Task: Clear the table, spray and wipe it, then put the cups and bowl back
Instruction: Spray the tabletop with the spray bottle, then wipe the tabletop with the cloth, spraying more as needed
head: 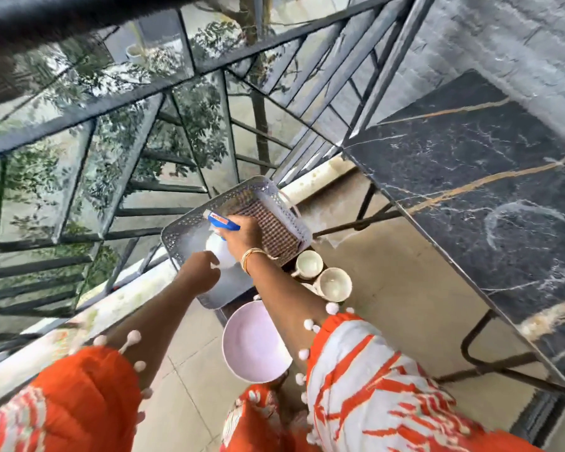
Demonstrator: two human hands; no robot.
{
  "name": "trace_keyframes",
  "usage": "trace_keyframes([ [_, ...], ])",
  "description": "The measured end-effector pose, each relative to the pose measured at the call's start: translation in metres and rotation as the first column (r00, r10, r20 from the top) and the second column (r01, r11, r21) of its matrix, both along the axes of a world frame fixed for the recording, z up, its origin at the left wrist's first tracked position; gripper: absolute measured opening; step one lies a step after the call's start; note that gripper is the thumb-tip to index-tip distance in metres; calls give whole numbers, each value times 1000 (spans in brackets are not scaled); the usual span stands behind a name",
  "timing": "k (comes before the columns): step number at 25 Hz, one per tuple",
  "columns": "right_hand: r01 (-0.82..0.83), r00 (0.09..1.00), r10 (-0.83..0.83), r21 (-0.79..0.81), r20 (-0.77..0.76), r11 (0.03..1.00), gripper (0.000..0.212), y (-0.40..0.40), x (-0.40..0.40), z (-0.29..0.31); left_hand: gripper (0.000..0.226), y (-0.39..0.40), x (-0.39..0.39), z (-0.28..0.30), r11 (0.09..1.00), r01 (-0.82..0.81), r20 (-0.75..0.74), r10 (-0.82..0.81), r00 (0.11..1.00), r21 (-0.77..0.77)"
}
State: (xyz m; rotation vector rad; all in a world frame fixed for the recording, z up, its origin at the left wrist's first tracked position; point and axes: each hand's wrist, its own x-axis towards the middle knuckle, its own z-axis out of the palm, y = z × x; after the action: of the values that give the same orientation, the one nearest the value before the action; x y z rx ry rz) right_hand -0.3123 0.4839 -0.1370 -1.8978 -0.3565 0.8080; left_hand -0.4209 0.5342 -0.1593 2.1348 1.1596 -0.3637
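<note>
My right hand (243,234) grips the neck of a white spray bottle (221,252) with a blue head, holding it over a grey perforated basket (190,220). A brown checked cloth (274,234) lies in that basket. My left hand (201,270) has its fingers curled against the bottle's lower body. Two white cups (309,264) (335,283) stand just right of the basket, with a third partly hidden behind them. A pale lilac bowl (255,340) sits below my right forearm. The black marble table (470,164) is at the right, with a curved wet smear (516,220).
A dark metal railing (118,102) runs along the left and top, with trees beyond it. Beige floor tiles (402,288) lie between the basket and the table. The table's black folding legs (490,360) stand at the right.
</note>
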Motion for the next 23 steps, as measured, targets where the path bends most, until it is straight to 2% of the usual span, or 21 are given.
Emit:
trace_keyframes([
  [2, -138, 990, 140, -59, 28, 989, 9, 1, -2, -14, 29, -4, -9, -7, 1000, -23, -17, 23, 1000, -3],
  [3, -202, 978, 206, -90, 37, 975, 11, -2, -3, -16, 29, -9, -14, -9, 1000, -30, -23, 30, 999, -5],
  [6, -321, 943, 330, -143, 43, 936, 22, -17, 0, -21, 29, -23, -24, -10, 1000, -24, -16, 24, 1000, -10],
  [9, -406, 906, 421, -219, 30, 888, 45, -28, 11, -11, 29, -25, -23, -2, 1000, -11, -32, 11, 999, -11],
  [11, -419, 906, 421, -253, -51, 872, 59, -38, 26, -1, 29, -28, -15, 4, 999, -36, -50, 35, 998, -19],
  [13, -411, 911, 400, -295, -101, 863, 55, -50, 45, 0, 31, -37, -5, 7, 998, -45, -64, 43, 997, -38],
  [15, -385, 910, 415, -396, -12, 834, 38, -59, 64, -10, 34, -49, 6, -1, 997, -36, -42, 33, 999, -64],
  [17, -357, 879, 469, -528, 90, 770, 29, -62, 77, -32, 38, -59, 14, -18, 996, -40, 39, 43, 998, -86],
  [21, -401, 761, 636, -679, 127, 615, 43, -53, 66, -87, 36, -78, 18, -49, 989, -99, 249, 124, 960, -111],
  [23, -349, 673, 698, -727, 245, 592, 33, -48, 62, -104, 34, -83, 20, -60, 988, -129, 282, 149, 948, -88],
])
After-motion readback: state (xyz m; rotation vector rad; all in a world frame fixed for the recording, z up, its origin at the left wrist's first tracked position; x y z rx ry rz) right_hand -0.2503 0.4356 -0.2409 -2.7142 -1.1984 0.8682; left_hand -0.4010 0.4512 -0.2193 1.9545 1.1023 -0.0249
